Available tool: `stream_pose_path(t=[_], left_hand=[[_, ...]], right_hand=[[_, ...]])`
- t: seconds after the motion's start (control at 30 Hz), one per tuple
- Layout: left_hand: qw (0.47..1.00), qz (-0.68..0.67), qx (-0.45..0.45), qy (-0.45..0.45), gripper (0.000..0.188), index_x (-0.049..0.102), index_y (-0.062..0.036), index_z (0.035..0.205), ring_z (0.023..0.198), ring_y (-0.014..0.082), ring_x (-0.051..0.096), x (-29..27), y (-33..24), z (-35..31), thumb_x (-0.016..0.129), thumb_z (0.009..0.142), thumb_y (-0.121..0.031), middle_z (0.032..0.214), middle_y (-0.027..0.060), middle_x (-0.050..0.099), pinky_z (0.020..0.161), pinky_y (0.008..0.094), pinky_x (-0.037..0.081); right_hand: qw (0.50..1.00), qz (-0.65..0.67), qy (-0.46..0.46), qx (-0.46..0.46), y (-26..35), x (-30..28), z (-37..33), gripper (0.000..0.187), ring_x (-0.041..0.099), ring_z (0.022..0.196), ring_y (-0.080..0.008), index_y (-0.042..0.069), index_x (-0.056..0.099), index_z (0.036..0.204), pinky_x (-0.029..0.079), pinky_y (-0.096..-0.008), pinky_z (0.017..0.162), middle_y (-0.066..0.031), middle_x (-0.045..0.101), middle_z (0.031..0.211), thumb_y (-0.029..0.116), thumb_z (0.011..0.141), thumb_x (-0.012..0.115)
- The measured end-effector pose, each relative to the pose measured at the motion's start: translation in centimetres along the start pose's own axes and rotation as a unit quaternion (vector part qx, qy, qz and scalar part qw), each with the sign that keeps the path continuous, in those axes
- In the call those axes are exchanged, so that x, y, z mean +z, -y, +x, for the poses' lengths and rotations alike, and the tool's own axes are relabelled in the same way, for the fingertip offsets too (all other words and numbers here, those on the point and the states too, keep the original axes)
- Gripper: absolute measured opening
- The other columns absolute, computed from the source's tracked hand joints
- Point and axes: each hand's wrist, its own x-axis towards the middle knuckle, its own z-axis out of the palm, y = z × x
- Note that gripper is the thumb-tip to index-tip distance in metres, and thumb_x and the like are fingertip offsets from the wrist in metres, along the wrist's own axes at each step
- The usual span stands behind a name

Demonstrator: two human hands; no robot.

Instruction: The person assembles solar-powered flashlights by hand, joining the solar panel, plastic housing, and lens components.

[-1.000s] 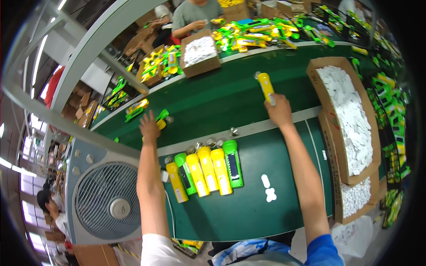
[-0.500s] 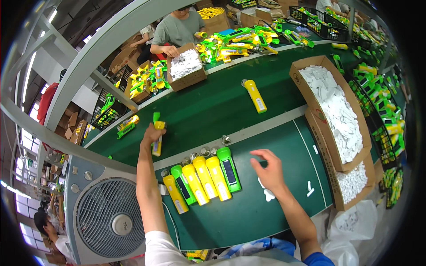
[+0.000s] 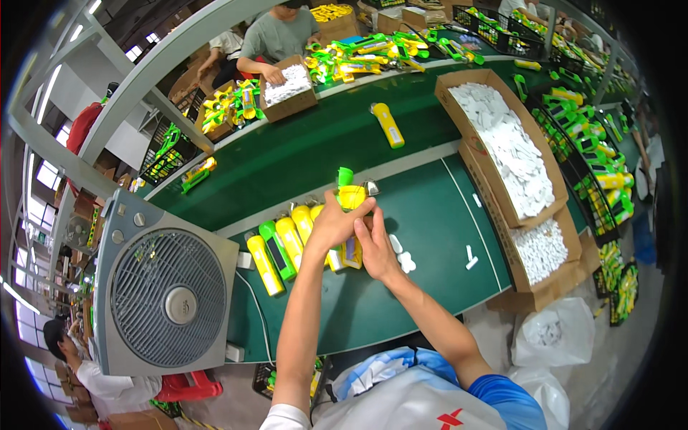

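Note:
My left hand (image 3: 332, 223) is closed around a yellow flashlight (image 3: 352, 196), with a green flashlight head (image 3: 345, 176) beside it. My right hand (image 3: 376, 249) comes against the left one, fingers stretched and apart, over the lower part of the held flashlights. Under and left of my hands lies a row of flashlights: a yellow one (image 3: 265, 265) at the left end, a green one with a dark panel (image 3: 278, 251), then more yellow ones (image 3: 289, 241). My hands hide the row's right end. Small white plastic pieces (image 3: 407, 262) lie just right of my right hand.
A grey fan (image 3: 179, 304) stands at the left. Across the green belt lies a yellow flashlight (image 3: 388, 126). Cardboard boxes of white parts (image 3: 505, 147) line the right side. Opposite, a person (image 3: 279, 39) reaches into a box (image 3: 288, 86) beside heaped flashlights.
My left hand has come right from the belt to the worktable, carrying the yellow and green flashlights. My right hand has moved left to meet it. The view has shifted.

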Motion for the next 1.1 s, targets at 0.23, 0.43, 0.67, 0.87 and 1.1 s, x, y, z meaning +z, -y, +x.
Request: stream_pose_path(t=[0.23, 0.43, 0.67, 0.87, 1.1], left_hand=[[0.984, -0.179, 0.008, -0.017, 0.073, 0.032, 0.0059, 0.151, 0.117, 0.0304, 0.062, 4.2, 2.9, -7.3, 0.064, 0.096, -0.032, 0.134, 0.0264, 0.057, 0.094, 0.0355, 0.051], [0.968, -0.242, -0.008, -0.072, 0.069, 0.042, 0.0019, 0.147, 0.094, 0.0146, 0.063, 4.1, 4.3, -10.6, 0.073, 0.085, -0.001, 0.11, 0.0093, 0.06, 0.073, 0.0254, 0.052], [0.987, -0.067, 0.129, -0.071, 0.051, 0.055, 0.0069, 0.134, 0.087, 0.024, 0.066, 6.5, 0.6, -14.7, 0.071, 0.09, -0.013, 0.118, 0.0171, 0.065, 0.073, 0.0344, 0.055], [0.955, -0.01, 0.23, -0.185, 0.044, 0.055, 0.0045, 0.132, 0.114, 0.0269, 0.059, 8.2, 2.9, -15.7, 0.067, 0.096, -0.018, 0.127, 0.016, 0.061, 0.097, 0.0356, 0.049], [0.899, -0.437, -0.008, 0.016, 0.044, 0.041, -0.0034, 0.144, 0.123, 0.018, 0.051, 11.5, 8.0, -15.3, 0.044, 0.109, -0.031, 0.136, 0.0105, 0.052, 0.101, 0.0339, 0.045]], right_hand=[[0.997, 0.015, -0.015, 0.078, -0.7, -3.2, -6.0, 0.051, 0.057, 0.117, -0.0264, 0.003, 0.031, 0.149, 0.044, -0.0385, 0.1, -0.0169, 0.057, 0.13, 0.036, 0.11, 0.038], [0.972, 0.176, -0.033, 0.153, -2.3, -3.5, -8.8, 0.051, 0.055, 0.126, -0.0273, 0.004, 0.029, 0.152, 0.041, -0.0379, 0.106, -0.018, 0.055, 0.137, 0.031, 0.11, 0.039], [0.985, 0.128, -0.057, 0.097, -3.7, -3.1, -8.7, 0.056, 0.062, 0.114, -0.0233, 0.007, 0.026, 0.155, 0.059, -0.037, 0.085, -0.0181, 0.052, 0.138, 0.034, 0.109, 0.042], [0.921, 0.322, -0.094, 0.196, -3.8, -3.1, -8.9, 0.046, 0.056, 0.12, -0.0164, 0.005, 0.04, 0.152, 0.046, -0.0328, 0.104, -0.0079, 0.054, 0.136, 0.028, 0.111, 0.039], [0.99, 0.1, -0.073, 0.065, -5.6, -2.3, -9.0, 0.038, 0.056, 0.114, -0.0137, 0.002, 0.05, 0.141, 0.045, -0.03, 0.099, -0.0058, 0.059, 0.128, 0.022, 0.108, 0.05]])
